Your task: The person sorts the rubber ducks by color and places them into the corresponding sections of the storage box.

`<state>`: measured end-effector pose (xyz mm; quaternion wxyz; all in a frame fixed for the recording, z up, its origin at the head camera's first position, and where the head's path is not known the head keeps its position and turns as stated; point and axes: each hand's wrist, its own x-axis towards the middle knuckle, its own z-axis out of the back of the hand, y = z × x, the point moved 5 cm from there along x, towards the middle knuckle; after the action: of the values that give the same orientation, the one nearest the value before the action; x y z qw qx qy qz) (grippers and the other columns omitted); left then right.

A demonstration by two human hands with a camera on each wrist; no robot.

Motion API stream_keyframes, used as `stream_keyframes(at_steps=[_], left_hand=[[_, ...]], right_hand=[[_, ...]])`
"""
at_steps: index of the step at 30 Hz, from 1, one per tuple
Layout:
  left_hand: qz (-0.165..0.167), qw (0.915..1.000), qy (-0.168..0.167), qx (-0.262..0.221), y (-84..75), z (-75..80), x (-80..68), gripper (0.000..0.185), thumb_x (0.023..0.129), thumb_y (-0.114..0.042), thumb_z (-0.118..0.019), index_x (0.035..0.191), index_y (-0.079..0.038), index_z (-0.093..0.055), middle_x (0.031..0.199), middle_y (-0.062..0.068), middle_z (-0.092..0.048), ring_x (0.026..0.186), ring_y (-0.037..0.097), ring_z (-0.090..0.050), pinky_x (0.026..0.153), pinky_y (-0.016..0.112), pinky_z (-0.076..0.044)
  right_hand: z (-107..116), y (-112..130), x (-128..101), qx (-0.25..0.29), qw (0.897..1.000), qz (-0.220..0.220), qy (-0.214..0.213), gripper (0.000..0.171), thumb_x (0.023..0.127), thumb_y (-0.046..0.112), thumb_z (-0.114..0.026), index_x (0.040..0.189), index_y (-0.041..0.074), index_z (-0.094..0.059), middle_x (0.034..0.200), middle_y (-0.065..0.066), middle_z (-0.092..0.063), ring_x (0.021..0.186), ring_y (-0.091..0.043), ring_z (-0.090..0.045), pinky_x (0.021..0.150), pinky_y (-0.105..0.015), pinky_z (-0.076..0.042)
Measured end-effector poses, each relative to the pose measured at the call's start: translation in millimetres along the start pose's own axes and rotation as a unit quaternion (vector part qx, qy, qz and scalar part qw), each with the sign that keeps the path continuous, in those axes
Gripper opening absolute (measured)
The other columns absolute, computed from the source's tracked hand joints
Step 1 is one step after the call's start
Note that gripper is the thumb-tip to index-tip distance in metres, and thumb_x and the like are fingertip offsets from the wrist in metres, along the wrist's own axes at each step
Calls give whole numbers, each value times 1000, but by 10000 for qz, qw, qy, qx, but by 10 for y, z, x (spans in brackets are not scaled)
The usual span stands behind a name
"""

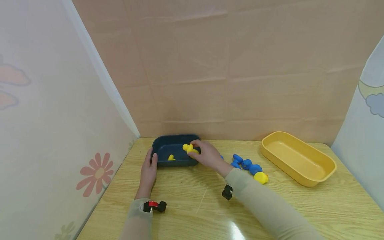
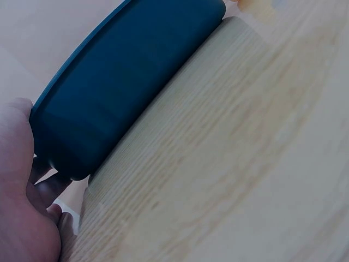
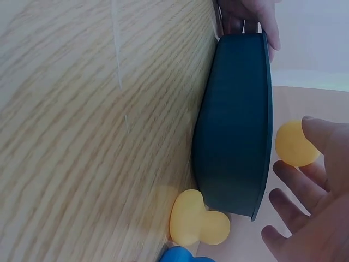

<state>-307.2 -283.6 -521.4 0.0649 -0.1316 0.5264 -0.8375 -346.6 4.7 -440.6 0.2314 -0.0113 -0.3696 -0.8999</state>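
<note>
From the head view, the left hand [image 1: 149, 169] rests against the left end of the dark blue tray [image 1: 175, 150], fingers curled round its corner. The right hand [image 1: 208, 155] pinches a yellow duck [image 1: 189, 148] over the tray's right end; another yellow piece [image 1: 171, 157] lies inside, below the fingers. To the right of that wrist sit blue toys [image 1: 246, 163], a second yellow duck [image 1: 261, 177] and the yellow tray [image 1: 297, 161]. The left wrist view shows only palm edge and fingertips [image 2: 49, 194] at the tray's wall [image 2: 125, 82]; the inside is hidden. In the right wrist view, the held duck [image 3: 295, 143] is partly covered by fingers [image 3: 322, 180], and a yellow toy [image 3: 197, 221] lies by the tray's wall [image 3: 234, 120].
</note>
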Motion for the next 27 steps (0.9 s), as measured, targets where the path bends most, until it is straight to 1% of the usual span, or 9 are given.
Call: stream_keyframes(at_steps=[5, 8, 12, 17, 22, 27], left_hand=[[26, 10000, 7, -13, -1, -5, 0, 66, 120, -50, -42, 177, -20, -26, 182, 12, -24, 167, 38, -22, 133, 60, -21], [20, 10000, -3, -24, 0, -5, 2, 66, 121, -48, -42, 177, -19, -27, 181, 12, -25, 167, 38, -22, 133, 60, -21], [17, 10000, -22, -26, 12, -4, 9, 68, 120, -52, -41, 177, -20, -27, 181, 13, -26, 166, 39, -23, 133, 60, -21], [41, 10000, -10, -60, 34, -8, 13, 69, 119, -54, -41, 178, -21, -26, 181, 13, -26, 166, 39, -23, 133, 61, -21], [38, 10000, -4, -17, 30, -3, 8, 72, 118, -59, -40, 178, -20, -26, 181, 13, -26, 166, 39, -22, 133, 61, -20], [60, 10000, -12, -40, 13, 1, 0, 70, 119, -56, -41, 178, -21, -26, 181, 14, -26, 166, 39, -22, 133, 61, -20]], right_hand=[[-5, -5, 1, 0, 9999, 29, 109, 52, 108, 41, -74, 152, 15, -64, 148, -6, -69, 139, -39, -60, 113, -57, -51], [26, -8, 15, 6, 9999, 97, 42, 51, 109, 37, -74, 152, 13, -64, 147, -6, -70, 140, -39, -60, 114, -58, -50], [82, -46, 35, -28, 9998, 151, -86, 51, 107, 35, -76, 151, 11, -65, 145, -8, -71, 139, -39, -61, 115, -58, -49], [165, -153, 40, -199, 9997, 77, -114, 56, 108, 40, -75, 154, 11, -63, 149, -6, -69, 142, -35, -60, 117, -57, -48], [288, -250, 22, -159, 9998, -6, -126, 58, 109, 40, -73, 157, 10, -61, 152, -8, -67, 145, -37, -57, 119, -59, -46], [384, -323, 12, -104, 9998, 19, -143, 55, 109, 36, -74, 156, 9, -61, 153, -12, -66, 145, -39, -56, 119, -61, -45]])
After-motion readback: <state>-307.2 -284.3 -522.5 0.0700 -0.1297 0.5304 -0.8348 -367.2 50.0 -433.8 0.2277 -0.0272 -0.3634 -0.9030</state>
